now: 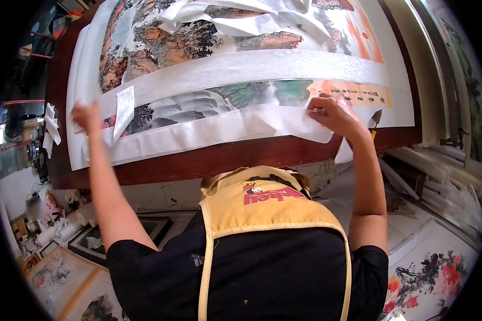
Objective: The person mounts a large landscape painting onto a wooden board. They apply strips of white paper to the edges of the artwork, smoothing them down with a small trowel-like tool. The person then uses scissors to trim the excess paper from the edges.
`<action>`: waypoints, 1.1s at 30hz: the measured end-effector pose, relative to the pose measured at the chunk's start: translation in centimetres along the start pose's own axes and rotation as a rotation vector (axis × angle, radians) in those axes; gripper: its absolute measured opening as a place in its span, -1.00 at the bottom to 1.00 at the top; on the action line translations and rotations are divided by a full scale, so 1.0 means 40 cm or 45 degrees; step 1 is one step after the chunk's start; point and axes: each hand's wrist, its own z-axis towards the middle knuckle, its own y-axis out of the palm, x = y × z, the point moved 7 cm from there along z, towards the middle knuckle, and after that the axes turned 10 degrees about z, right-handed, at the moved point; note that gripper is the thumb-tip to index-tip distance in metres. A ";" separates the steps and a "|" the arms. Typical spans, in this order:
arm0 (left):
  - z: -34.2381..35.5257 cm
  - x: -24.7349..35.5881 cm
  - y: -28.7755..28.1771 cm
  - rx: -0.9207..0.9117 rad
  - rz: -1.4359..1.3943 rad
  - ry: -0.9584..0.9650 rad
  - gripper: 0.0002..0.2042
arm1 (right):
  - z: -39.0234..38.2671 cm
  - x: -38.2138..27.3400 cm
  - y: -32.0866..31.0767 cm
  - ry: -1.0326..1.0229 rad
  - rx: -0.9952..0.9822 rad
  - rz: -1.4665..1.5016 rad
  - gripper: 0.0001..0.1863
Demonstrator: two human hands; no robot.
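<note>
A landscape painting [182, 45] in ink and colours lies on a dark red table [198, 166]. A wide white strip [241, 67] crosses it. Nearer me, a second white paper strip [198, 134] runs along the painting's lower border, its right part lifted and creased. My right hand [334, 113] is closed, thumb and fingers pinching that strip's raised right end. Motion blurs my left hand [86, 116], above the pale margin at the left, so its fingers cannot be made out. Beside it, a short folded white strip [124, 111] lies across the painting.
Loose white strips [246, 18] are heaped over the painting's far part. A small pointed trowel [377, 116] lies by the table's right front edge. White scraps [51, 131] hang at the left edge. A flower painting [428, 278] and framed pictures [59, 281] stand below.
</note>
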 end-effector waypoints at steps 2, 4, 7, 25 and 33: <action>-0.211 0.417 -0.175 0.091 -1.036 0.800 -0.47 | 0.018 -0.051 0.022 -0.101 -0.016 0.019 -0.82; -0.462 0.688 -0.285 -0.584 -1.415 1.045 -0.31 | 0.026 -0.089 0.043 -0.127 -0.056 0.171 -0.81; -0.760 0.912 -0.468 -0.866 -1.639 1.654 -0.20 | 0.012 -0.129 0.044 -0.217 -0.110 0.397 -0.80; -0.521 0.778 -0.275 -0.712 -0.407 1.248 -0.80 | -0.172 0.319 0.111 0.547 -0.132 1.354 -0.65; -0.763 1.018 -0.381 -0.504 -0.425 1.412 -0.51 | -0.282 0.580 0.010 0.856 0.803 1.144 -0.41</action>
